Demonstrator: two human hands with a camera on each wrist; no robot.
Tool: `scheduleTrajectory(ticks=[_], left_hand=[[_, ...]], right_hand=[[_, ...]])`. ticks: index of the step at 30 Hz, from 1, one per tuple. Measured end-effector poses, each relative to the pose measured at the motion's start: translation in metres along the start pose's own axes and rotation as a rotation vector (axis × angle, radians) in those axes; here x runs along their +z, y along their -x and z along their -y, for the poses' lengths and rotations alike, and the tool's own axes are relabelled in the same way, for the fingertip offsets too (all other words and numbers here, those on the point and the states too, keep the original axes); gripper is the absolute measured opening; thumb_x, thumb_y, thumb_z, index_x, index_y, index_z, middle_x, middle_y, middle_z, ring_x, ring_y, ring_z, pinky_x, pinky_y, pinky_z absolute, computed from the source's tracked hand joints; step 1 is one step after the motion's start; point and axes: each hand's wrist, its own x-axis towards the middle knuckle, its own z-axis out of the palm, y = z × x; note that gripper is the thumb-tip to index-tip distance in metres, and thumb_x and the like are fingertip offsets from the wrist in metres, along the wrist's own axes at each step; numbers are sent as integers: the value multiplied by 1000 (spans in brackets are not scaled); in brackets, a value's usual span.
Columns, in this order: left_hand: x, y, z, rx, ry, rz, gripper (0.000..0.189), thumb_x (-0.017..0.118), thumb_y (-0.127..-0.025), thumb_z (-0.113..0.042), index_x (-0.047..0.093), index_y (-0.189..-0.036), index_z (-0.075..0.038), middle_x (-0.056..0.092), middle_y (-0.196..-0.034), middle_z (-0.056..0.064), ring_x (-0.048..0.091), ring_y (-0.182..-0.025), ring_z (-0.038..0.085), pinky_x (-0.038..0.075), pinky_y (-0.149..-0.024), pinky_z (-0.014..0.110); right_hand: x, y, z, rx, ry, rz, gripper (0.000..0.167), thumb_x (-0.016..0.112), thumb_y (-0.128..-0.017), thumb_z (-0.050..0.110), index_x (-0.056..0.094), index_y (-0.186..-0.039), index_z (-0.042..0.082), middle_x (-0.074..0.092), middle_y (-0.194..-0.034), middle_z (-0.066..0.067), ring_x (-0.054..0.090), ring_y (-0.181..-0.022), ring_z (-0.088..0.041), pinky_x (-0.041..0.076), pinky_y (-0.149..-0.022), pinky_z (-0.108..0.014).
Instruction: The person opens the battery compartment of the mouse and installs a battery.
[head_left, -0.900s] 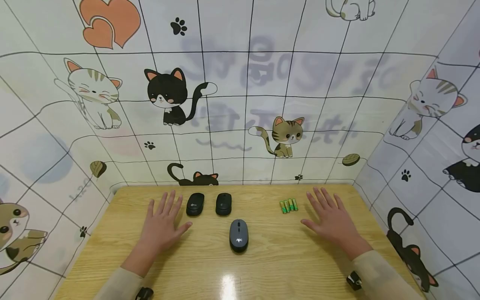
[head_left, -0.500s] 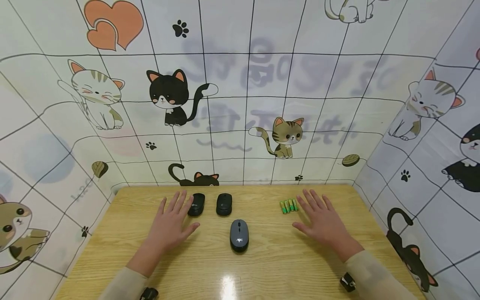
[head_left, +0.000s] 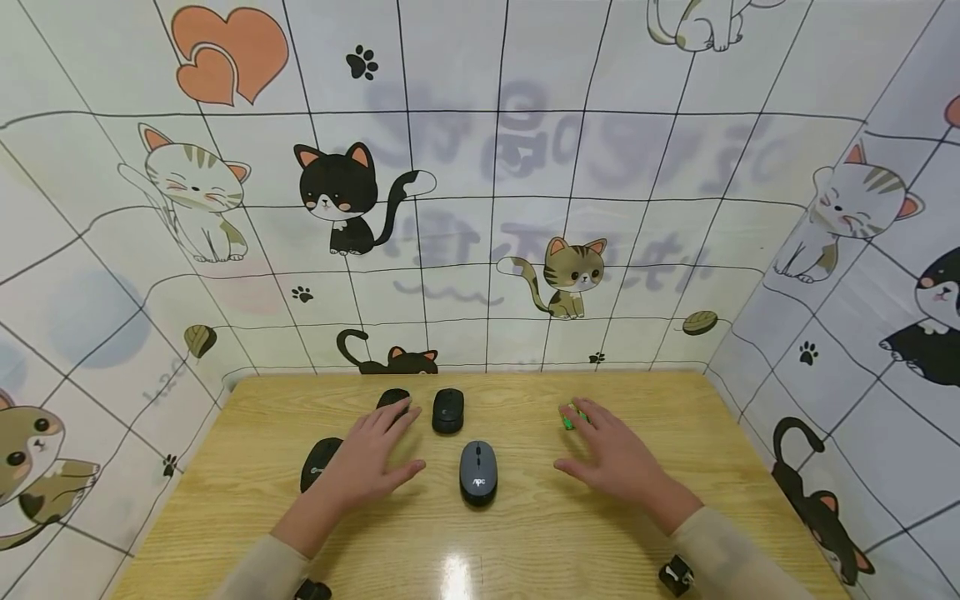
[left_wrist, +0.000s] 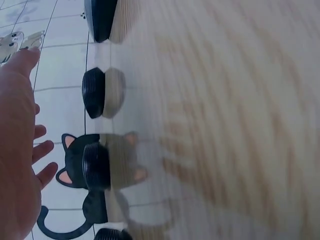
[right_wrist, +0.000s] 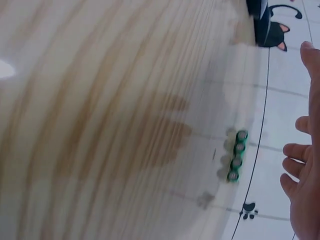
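Note:
My left hand (head_left: 367,457) is spread, fingers loosely bent, above the left side of the table, holding nothing. Its fingertips overlap a black computer mouse (head_left: 392,397) in the head view, and its wrist partly covers another black mouse (head_left: 318,461). A third black mouse (head_left: 447,411) sits right of its fingers, with a grey mouse (head_left: 478,473) nearer the front. My right hand (head_left: 617,457) is likewise spread and bare over the right side. Its fingers hide part of a row of green batteries (head_left: 567,422); the right wrist view shows several batteries (right_wrist: 237,156) side by side, apart from the fingers.
The light wooden table (head_left: 480,550) meets a white sheet (head_left: 465,292) printed with cats and grid lines at the back, and the sheet also rises along both sides. A small black device (head_left: 677,575) is strapped at the right sleeve.
Both hands have moved inward, toward the table's middle, and their fingers have bent a little. The leftmost mouse has come into sight beside the left wrist; the batteries are now partly covered.

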Motion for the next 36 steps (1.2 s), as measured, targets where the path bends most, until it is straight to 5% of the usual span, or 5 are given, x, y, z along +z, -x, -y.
scheduleTrajectory(ticks=[14, 27, 36], left_hand=[[20, -14, -35, -72, 329, 149, 89, 87, -95, -51, 47, -167, -17, 48, -167, 3, 46, -155, 31, 40, -125, 58], [36, -25, -54, -43, 420, 238, 102, 90, -90, -56, 40, -171, -22, 41, -174, 5, 42, -159, 28, 40, -126, 55], [41, -26, -59, -51, 489, 245, 98, 96, -86, -49, 47, -165, -21, 44, -168, -5, 47, -153, 19, 43, -125, 49]], right_hand=[[17, -13, 44, -57, -360, 78, 89, 86, -97, 50, 47, -169, 15, 47, -169, -12, 46, -154, -41, 45, -117, -68], [34, -20, 71, -71, -458, 170, 90, 90, -95, 45, 44, -169, 21, 45, -170, -9, 45, -156, -34, 44, -121, -62], [43, -25, 82, -50, -510, 203, 95, 91, -91, 52, 48, -166, 12, 48, -165, -4, 46, -154, -29, 43, -124, -58]])
